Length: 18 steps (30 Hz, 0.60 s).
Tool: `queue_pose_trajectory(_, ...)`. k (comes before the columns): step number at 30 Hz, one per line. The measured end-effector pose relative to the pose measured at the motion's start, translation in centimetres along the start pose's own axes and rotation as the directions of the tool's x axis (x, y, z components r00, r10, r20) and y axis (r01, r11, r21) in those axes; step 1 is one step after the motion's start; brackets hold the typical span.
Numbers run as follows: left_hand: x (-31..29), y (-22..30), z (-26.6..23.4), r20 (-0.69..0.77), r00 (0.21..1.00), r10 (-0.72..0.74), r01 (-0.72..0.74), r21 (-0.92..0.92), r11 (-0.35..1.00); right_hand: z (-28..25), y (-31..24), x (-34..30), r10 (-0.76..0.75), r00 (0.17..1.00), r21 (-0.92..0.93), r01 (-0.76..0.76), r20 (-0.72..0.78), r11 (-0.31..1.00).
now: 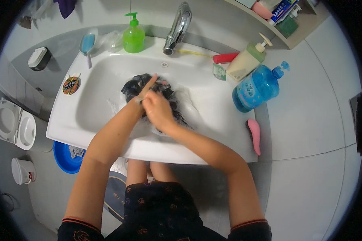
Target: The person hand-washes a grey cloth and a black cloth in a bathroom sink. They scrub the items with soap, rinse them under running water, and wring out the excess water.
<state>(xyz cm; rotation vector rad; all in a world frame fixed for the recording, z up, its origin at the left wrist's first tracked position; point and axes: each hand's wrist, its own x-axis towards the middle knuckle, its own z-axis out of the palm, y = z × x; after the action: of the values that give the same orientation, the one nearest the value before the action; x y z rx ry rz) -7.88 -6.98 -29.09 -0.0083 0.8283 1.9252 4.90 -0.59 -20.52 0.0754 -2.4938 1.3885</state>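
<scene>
A dark, wet piece of cloth (pixel 133 86) lies bunched in soapy water in the white sink (pixel 93 94). Above it, my left hand (pixel 150 84) is seen edge-on with its fingers stretched out and holding nothing I can see. My right hand (pixel 159 110) curls closed around my left wrist, where a little foam shows. Its fingertips are partly hidden. Beside the cloth, toward the right, sits something pale and foamy (pixel 185 100) under the suds. The chrome faucet (pixel 178 29) stands beyond both hands.
A green pump bottle (pixel 134 36) stands behind the sink. To the right are a cream pump bottle (pixel 245 62), a tilted blue bottle (pixel 255 89), a red tube (pixel 225 58) and a pink hairbrush (pixel 254 136). A round tin (pixel 70 85) rests left; a blue basin (pixel 64 158) sits below.
</scene>
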Motion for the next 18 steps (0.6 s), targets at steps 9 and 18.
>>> queue_pose_trajectory(9, 0.5, -0.7, 1.2, 0.309, 0.914, 0.263, -0.148, -0.350, 0.925, -1.7, -1.5, 5.4, -0.152, 0.919, -0.396, -0.005, -0.363, 0.918)
queue_pose_trajectory(18, -3.0, 0.9, 8.0, -0.323, 0.891, 0.319, -0.211, 0.327, 0.921, -7.6, 6.7, 6.2, 0.034, 0.984, -0.597, -0.132, -0.173, 0.792)
